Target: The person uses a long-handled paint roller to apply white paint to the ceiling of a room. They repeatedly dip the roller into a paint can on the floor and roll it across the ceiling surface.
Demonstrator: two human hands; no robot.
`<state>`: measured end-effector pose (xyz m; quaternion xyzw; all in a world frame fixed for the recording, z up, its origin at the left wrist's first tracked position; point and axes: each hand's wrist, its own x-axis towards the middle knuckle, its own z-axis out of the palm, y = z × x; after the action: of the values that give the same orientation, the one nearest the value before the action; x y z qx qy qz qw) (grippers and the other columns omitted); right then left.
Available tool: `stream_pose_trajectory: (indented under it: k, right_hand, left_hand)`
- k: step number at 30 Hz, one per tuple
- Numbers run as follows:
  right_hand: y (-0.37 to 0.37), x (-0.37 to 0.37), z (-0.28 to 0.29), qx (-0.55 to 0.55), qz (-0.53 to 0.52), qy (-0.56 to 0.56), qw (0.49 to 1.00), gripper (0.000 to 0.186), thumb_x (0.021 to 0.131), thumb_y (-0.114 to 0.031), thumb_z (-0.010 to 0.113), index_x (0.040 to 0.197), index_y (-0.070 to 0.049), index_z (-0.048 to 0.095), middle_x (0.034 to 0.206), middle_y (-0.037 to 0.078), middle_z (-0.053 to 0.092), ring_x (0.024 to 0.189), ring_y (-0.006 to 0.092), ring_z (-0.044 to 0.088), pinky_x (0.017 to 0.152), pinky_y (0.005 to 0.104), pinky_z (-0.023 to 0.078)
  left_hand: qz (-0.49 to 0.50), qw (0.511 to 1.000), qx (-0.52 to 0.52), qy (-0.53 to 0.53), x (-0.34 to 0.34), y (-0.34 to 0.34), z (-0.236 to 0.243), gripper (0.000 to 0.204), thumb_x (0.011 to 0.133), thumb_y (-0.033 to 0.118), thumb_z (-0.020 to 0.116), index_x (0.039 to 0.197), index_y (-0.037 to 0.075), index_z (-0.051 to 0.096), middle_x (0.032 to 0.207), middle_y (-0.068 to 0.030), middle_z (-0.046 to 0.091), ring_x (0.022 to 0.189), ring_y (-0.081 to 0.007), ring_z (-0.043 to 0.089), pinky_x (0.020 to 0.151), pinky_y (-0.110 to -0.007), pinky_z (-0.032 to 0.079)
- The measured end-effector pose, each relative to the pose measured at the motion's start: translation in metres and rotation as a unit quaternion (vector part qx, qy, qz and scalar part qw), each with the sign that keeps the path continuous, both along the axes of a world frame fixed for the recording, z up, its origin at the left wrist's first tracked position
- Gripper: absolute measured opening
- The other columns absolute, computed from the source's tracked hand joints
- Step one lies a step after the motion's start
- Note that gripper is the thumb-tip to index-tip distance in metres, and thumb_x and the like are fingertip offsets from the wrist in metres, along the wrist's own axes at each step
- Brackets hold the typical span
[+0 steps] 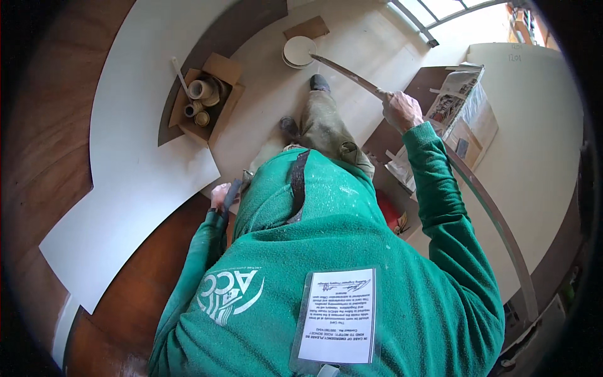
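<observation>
My right hand (402,111) is raised ahead and to the right, its fingers wrapped round a long, narrow brownish strip (496,223). One end of the strip reaches out over a pale round bucket (299,51) on the floor; the other runs back past my right side. Low at my left side, my left hand (220,196) is closed round a dark grey-blue handle-like piece (233,190). A small metallic part shows just beyond it, but I cannot tell whether the two belong together.
An open cardboard box (227,68) with several rolls stands ahead to the left. A white sheet (151,207) curves along the left over reddish-brown boards (157,264). Right of my legs stands a plastic-wrapped box (474,119). A brown cardboard piece (308,28) lies behind the bucket.
</observation>
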<state>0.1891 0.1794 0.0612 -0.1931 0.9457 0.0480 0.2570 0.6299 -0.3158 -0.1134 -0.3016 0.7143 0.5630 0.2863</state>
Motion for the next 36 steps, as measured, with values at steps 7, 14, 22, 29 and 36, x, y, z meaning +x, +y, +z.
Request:
stream_pose_trajectory:
  k: [7,14,22,29,36]
  right_hand:
    - [-0.001,-0.002,0.008,-0.018,0.014,0.031,0.999,0.026,0.093,-0.018,0.051,0.103,-0.009,0.073,0.081,0.018,0.072,0.078,0.0378,0.073,0.070,0.0492,0.059]
    - [-0.015,-0.022,0.010,0.018,-0.002,0.007,1.000,0.019,0.089,-0.018,0.058,0.093,-0.006,0.071,0.077,0.019,0.070,0.074,0.0389,0.071,0.066,0.0500,0.057]
    - [-0.017,-0.046,0.004,0.022,0.037,-0.005,0.999,0.025,0.094,-0.019,0.051,0.105,-0.007,0.071,0.078,0.019,0.070,0.074,0.0384,0.072,0.068,0.0496,0.058]
    - [-0.007,-0.049,-0.006,0.013,0.047,0.013,0.999,0.027,0.096,-0.021,0.050,0.108,-0.010,0.072,0.081,0.021,0.071,0.077,0.0400,0.072,0.069,0.0498,0.059]
    - [-0.019,-0.040,0.027,0.042,0.065,-0.022,0.997,0.034,0.096,-0.020,0.050,0.123,-0.016,0.069,0.084,0.019,0.072,0.080,0.0378,0.073,0.070,0.0487,0.059]
  left_hand:
    - [0.334,0.926,0.097,-0.145,-0.022,0.014,-0.010,0.024,0.098,0.023,0.057,0.097,0.003,0.070,0.092,-0.0145,0.072,0.075,-0.0255,0.072,0.060,-0.040,0.061]
    - [0.034,0.995,-0.057,-0.077,-0.083,-0.050,-0.083,0.028,0.098,0.024,0.056,0.111,0.000,0.065,0.095,-0.0163,0.070,0.079,-0.0292,0.071,0.066,-0.044,0.061]
    - [0.314,0.943,0.092,0.052,-0.279,0.000,0.001,0.050,0.101,0.030,0.064,0.138,0.001,0.049,0.121,-0.0171,0.064,0.094,-0.0277,0.070,0.076,-0.040,0.060]
    - [0.322,0.941,0.090,-0.043,-0.212,0.042,-0.024,0.043,0.101,0.028,0.063,0.135,0.003,0.051,0.113,-0.0140,0.066,0.094,-0.0279,0.070,0.077,-0.041,0.060]
    - [0.036,0.993,-0.031,-0.108,-0.012,0.031,-0.076,0.044,0.100,0.032,0.058,0.132,0.002,0.056,0.129,-0.0227,0.062,0.103,-0.0374,0.068,0.084,-0.053,0.055]
